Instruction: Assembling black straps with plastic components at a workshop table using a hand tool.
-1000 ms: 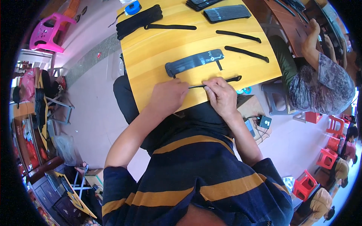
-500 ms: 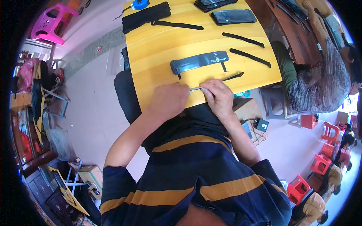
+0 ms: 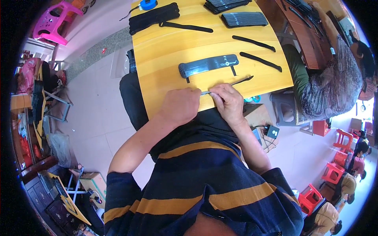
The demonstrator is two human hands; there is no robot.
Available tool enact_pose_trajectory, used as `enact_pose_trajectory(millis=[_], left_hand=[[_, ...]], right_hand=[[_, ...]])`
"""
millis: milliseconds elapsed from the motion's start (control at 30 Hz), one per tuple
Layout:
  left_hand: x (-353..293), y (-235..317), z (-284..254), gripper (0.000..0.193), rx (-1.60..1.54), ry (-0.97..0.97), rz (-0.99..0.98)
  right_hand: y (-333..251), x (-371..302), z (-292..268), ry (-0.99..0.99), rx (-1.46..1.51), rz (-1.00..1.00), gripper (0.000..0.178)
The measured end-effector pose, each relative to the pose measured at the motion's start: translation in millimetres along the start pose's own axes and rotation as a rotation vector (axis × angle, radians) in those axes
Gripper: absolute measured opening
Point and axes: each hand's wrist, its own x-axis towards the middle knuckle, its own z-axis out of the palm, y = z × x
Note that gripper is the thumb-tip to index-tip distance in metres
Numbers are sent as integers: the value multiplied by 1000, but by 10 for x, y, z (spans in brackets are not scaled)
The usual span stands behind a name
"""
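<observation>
A narrow black strap (image 3: 243, 81) runs between my two hands near the front edge of the table, with its far end sticking out past the right hand. My left hand (image 3: 181, 104) is closed on one end, its fingertips mostly hidden behind the knuckles. My right hand (image 3: 229, 103) pinches the strap between thumb and fingers, and a short greyish piece shows between the hands. Just beyond them lies a flat, glossy black bundle (image 3: 208, 66) with light print and two short tabs. Two loose black straps (image 3: 260, 61) rest to its right.
Farther back on the yellow table (image 3: 157, 59) lie a stack of black straps (image 3: 154, 18), a single strap (image 3: 187, 27), packed dark bundles (image 3: 244, 19) and a blue tape measure (image 3: 148, 4). A co-worker (image 3: 330, 92) sits at a brown table on the right. A pink stool (image 3: 51, 29) stands far left.
My left hand has shifted slightly right, toward the right hand, so less of the strap shows between them. My right hand stays in place. The co-worker's head has moved a little.
</observation>
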Motion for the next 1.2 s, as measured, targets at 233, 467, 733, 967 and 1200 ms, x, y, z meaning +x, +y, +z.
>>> enact_pose_trajectory(millis=[233, 467, 733, 967, 1200], left_hand=[[5, 17, -20, 15, 15, 12, -8], [40, 53, -62, 16, 88, -32, -17], [101, 86, -102, 15, 100, -64, -1], [269, 95, -195, 16, 194, -167, 83], [446, 88, -318, 13, 250, -281, 115]], right_hand=[[-5, 13, -6, -1, -3, 9, 14], [1, 27, -10, 12, -39, -11, 9], [37, 46, -8, 0, -29, -35, 8], [44, 53, 1, -11, -24, -39, 9], [38, 77, -19, -7, -54, -56, 6]])
